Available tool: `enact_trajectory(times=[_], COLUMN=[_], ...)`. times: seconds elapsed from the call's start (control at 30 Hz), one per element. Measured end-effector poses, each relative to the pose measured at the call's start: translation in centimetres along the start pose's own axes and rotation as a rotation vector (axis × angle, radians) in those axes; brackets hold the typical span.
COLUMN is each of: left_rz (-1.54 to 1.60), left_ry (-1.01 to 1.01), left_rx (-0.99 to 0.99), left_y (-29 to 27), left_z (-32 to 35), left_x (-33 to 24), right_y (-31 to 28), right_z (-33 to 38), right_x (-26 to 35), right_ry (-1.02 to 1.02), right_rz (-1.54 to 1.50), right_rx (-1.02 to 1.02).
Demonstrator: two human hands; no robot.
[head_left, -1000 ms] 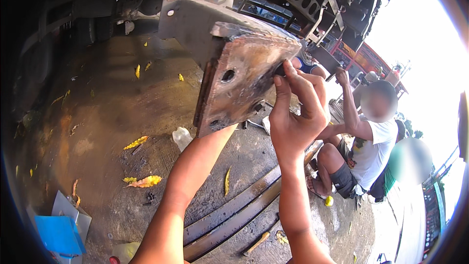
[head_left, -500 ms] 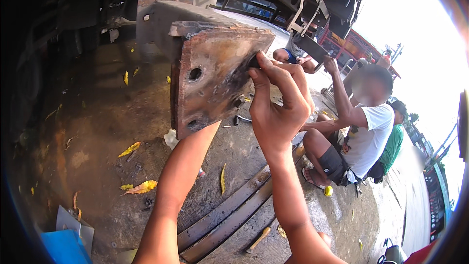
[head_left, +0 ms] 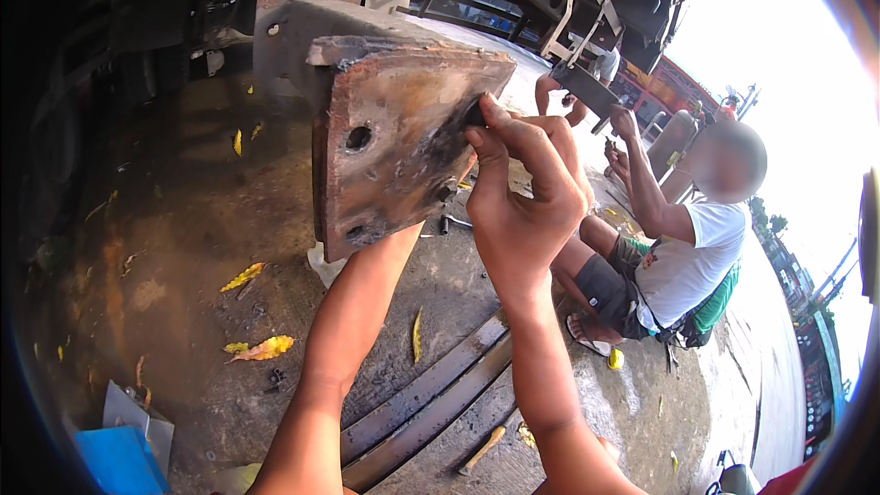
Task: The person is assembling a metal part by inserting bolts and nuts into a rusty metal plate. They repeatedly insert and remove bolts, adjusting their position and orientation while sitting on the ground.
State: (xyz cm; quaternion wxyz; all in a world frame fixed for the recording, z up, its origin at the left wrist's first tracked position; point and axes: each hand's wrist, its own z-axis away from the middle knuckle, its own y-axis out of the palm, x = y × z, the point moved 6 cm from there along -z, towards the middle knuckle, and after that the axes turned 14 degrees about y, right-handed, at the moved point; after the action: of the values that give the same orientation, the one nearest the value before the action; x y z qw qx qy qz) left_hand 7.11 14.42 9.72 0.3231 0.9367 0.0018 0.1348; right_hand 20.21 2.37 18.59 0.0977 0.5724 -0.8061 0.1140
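The right hand [head_left: 536, 165] has thumb and forefinger nearly together, pinching a small dark piece [head_left: 474, 115], probably a bolt head or nut, by the right edge of a rusty plate [head_left: 403, 119]; the left hand is out of sight behind that plate, only its forearm [head_left: 353, 312] showing, so I cannot tell how open it is or what it grips. The plate stands raised above the concrete floor [head_left: 192, 312], seemingly at the near end of a metal beam [head_left: 367, 18], with one open hole [head_left: 358, 137] near its left edge and another by its lower left corner. To do this well, I would hold the piece square to the plate, turn it lightly by fingertip so any thread starts straight, steady it from behind, and mind the rough edges. On the floor lie long metal strips [head_left: 431, 415], with a wooden handle [head_left: 483, 451] just beside them and yellow leaves [head_left: 270, 348] scattered about. A co-worker [head_left: 701, 247] sits beyond, to the right.
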Motion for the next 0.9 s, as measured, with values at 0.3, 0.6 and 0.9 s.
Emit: enact_trajectory(times=[0.3, 0.6, 0.9], left_rz=[0.025, 0.037, 0.046], left_ry=[-0.007, -0.018, -0.023], left_rx=[0.002, -0.004, 0.003], left_y=[-0.1, -0.1, 0.3], left_z=[0.0, 0.1, -0.1], left_x=[-0.1, 0.2, 0.3], right_y=[-0.1, 0.0, 0.0], right_z=[0.1, 0.2, 0.1], right_x=[-0.1, -0.1, 0.2], right_ry=[0.025, 0.032, 0.019], right_rz=[-0.03, -0.024, -0.008], right_rx=[-0.012, 0.0, -0.009])
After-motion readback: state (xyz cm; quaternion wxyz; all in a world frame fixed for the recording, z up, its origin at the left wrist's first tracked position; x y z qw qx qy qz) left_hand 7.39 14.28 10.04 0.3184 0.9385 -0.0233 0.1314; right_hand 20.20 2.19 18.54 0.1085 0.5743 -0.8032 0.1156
